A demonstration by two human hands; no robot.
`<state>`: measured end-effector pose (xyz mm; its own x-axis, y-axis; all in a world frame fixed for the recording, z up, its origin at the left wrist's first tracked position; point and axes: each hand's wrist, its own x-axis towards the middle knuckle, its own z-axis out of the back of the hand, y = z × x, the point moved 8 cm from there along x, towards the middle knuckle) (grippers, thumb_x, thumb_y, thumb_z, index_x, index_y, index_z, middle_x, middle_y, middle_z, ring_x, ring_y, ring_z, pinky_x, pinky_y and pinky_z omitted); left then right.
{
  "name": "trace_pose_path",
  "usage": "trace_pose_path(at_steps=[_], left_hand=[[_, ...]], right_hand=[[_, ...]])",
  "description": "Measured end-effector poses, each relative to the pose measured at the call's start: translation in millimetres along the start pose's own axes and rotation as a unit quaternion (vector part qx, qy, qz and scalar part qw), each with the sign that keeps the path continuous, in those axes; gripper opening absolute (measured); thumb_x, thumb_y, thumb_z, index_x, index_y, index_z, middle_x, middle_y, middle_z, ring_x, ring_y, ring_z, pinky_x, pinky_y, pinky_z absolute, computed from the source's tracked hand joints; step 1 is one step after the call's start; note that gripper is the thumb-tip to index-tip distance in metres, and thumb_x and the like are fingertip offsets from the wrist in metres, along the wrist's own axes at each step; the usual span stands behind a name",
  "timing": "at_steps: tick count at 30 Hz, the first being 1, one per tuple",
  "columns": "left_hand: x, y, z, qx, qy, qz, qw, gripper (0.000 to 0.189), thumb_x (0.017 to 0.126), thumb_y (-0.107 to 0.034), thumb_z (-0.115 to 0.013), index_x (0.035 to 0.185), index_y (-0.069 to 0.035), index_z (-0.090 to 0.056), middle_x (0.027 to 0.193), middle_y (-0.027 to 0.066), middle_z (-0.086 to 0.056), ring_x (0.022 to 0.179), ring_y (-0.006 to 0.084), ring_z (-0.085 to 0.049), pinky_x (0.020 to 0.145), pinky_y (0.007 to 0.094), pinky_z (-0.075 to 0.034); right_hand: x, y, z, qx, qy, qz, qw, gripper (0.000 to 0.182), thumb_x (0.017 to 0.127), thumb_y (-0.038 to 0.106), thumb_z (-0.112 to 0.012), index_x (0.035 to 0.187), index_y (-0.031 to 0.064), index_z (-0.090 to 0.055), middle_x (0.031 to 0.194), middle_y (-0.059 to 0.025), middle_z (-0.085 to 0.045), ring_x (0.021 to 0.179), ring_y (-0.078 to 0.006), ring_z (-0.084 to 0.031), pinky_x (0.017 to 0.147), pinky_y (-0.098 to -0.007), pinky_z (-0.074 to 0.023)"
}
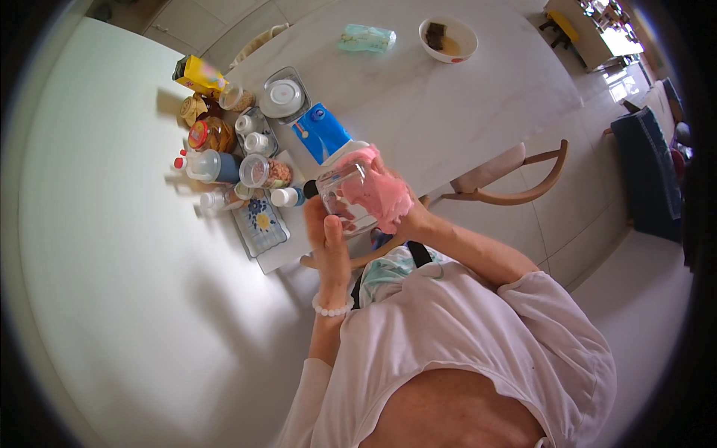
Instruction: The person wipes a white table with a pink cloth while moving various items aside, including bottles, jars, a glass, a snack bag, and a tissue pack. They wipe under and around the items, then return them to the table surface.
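A clear, square-sided container (pixel 338 193), glass or plastic, is held up in front of my body near the table's edge. My left hand (pixel 331 246) grips its near left side, thumb upright along the wall. In my right hand (pixel 413 215) is a crumpled pink cloth (pixel 386 199), pressed against the container's right side. The cloth covers most of my right fingers, and pink shows through the clear wall. Just beyond the container lie a blue packet (pixel 322 131) and a white item, partly hidden by the cloth.
Jars, bottles and a jug (pixel 210 166) crowd the marble-look table (pixel 465 112) along the wall. A floral tray (pixel 260 224) lies at the near left corner. Farther off are a tissue pack (pixel 367 39) and a white bowl (pixel 468 42). A wooden chair (pixel 521 196) stands right.
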<state>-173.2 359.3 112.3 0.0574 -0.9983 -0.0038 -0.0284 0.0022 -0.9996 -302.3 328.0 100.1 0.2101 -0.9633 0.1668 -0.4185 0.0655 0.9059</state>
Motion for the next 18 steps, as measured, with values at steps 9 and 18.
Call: trace_pose_path(at_steps=[9, 18], left_hand=[[-3.6, -16.6, -19.3, -0.087, 0.055, 0.036, 0.994, 0.055, 0.092, -0.034, -0.055, 0.125, 0.007, -0.042, 0.116, 0.0115, -0.055, 0.102, 0.0175, -0.056, 0.088, 0.0294, -0.044], [-12.8, 13.6, -28.3, -0.128, 0.129, 0.123, 0.976, 0.078, 0.081, -0.061, -0.058, 0.122, 0.004, -0.045, 0.104, 0.0105, -0.059, 0.093, 0.0176, -0.060, 0.077, 0.0292, -0.050]], right_hand=[[-12.4, 34.5, 0.7, -0.217, -0.092, 0.000, 0.972, 0.042, 0.098, 0.043, -0.038, 0.107, 0.0035, -0.049, 0.090, -0.0070, -0.054, 0.081, -0.0149, -0.050, 0.072, -0.0309, -0.0426], [-8.6, 14.7, 1.3, -0.127, 0.062, 0.066, 0.988, 0.037, 0.095, 0.039, -0.047, 0.108, 0.0047, -0.052, 0.113, -0.0097, -0.051, 0.096, -0.0190, -0.051, 0.083, -0.0299, -0.0437]])
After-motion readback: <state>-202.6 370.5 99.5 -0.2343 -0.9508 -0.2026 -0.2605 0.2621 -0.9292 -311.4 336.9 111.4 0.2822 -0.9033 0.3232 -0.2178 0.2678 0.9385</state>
